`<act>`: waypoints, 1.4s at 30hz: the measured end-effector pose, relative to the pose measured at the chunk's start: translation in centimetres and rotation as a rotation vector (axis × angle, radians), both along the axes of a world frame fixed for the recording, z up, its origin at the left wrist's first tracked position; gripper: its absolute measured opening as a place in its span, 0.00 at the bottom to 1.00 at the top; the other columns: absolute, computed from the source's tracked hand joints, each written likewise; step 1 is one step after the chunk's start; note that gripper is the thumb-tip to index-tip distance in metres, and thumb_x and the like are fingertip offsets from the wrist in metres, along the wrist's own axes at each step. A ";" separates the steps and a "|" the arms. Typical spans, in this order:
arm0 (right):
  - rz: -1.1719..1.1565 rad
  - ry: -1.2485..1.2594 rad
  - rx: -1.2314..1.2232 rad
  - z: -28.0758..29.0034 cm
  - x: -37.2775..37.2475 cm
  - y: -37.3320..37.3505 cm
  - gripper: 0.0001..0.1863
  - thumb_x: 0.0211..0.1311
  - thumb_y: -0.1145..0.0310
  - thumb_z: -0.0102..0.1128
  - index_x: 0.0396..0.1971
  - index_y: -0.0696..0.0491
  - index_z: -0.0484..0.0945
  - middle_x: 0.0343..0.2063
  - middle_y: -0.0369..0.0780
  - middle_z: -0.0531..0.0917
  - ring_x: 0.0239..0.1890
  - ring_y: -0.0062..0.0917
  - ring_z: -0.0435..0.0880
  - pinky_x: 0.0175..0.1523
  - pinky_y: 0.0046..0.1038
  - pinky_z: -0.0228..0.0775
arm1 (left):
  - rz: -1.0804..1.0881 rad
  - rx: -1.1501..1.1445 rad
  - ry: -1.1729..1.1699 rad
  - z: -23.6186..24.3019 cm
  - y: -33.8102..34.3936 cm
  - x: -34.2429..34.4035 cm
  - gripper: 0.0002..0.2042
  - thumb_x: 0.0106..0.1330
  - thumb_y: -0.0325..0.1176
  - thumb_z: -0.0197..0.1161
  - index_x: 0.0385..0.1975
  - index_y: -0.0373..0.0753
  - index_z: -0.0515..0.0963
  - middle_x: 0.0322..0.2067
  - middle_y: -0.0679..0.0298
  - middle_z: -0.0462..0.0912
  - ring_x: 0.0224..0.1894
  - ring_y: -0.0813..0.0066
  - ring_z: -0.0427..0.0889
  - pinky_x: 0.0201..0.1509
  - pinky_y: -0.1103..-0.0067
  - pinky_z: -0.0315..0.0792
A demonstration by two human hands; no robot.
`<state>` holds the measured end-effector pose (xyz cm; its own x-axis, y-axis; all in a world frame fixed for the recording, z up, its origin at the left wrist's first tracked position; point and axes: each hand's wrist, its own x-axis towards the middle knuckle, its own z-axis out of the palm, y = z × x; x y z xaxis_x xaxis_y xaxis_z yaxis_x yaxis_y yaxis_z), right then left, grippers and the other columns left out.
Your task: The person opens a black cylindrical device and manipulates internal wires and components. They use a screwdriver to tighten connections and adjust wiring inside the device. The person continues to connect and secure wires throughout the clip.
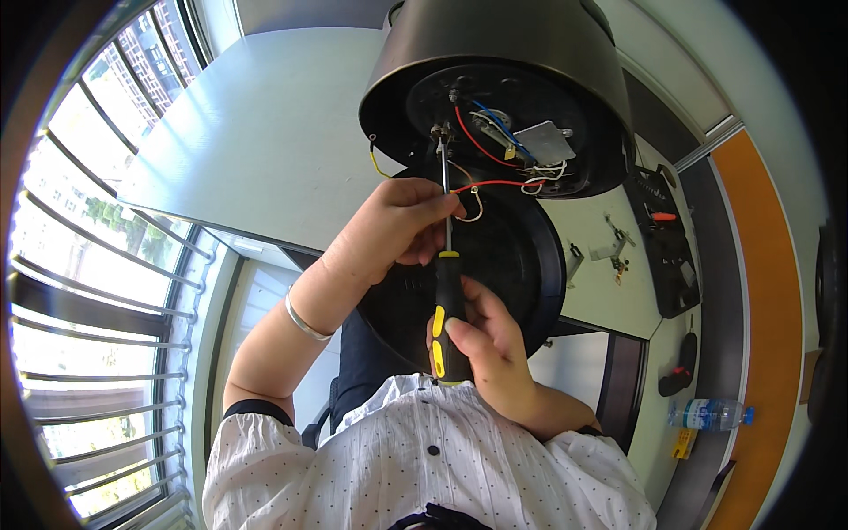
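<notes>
My right hand (495,349) is closed round the black and yellow handle of a screwdriver (449,309). Its metal shaft points up to a terminal inside the opened underside of a dark, pot-shaped electric cooker (503,53) lying tipped toward me. My left hand (411,221) pinches at the shaft, thumb and fingers curled about it; a wire passing close behind makes the exact contact hard to see. Red, blue and white wires (495,183) run across the cooker's base. Below the opening, a round black bottom cover (530,256) is partly hidden by my hands.
On the right of the white table (265,115) lie a black tool case (662,238), small metal parts (618,252) and a red-black tool (680,371). A plastic water bottle (711,414) lies near a yellow object (683,443). A barred window (97,265) is at left.
</notes>
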<state>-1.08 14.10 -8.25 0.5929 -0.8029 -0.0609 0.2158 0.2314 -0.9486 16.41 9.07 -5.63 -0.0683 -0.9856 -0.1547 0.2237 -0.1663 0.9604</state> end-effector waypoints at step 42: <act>0.023 -0.140 0.142 1.2 0.2 0.0 0.24 0.54 0.75 0.53 0.51 0.58 0.59 0.27 0.41 0.75 0.20 0.19 0.73 0.25 0.20 0.68 | 0.287 -0.485 -0.605 -1.2 -5.6 2.6 0.13 0.59 0.21 0.55 0.43 0.36 0.78 0.28 0.61 0.82 0.31 0.79 0.82 0.26 0.85 0.77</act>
<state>-0.85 14.06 -7.05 0.6213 -0.7786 -0.0883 0.3368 0.3671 -0.8671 19.04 3.46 -6.87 0.1551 -0.9187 0.3632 -0.3841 0.2827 0.8790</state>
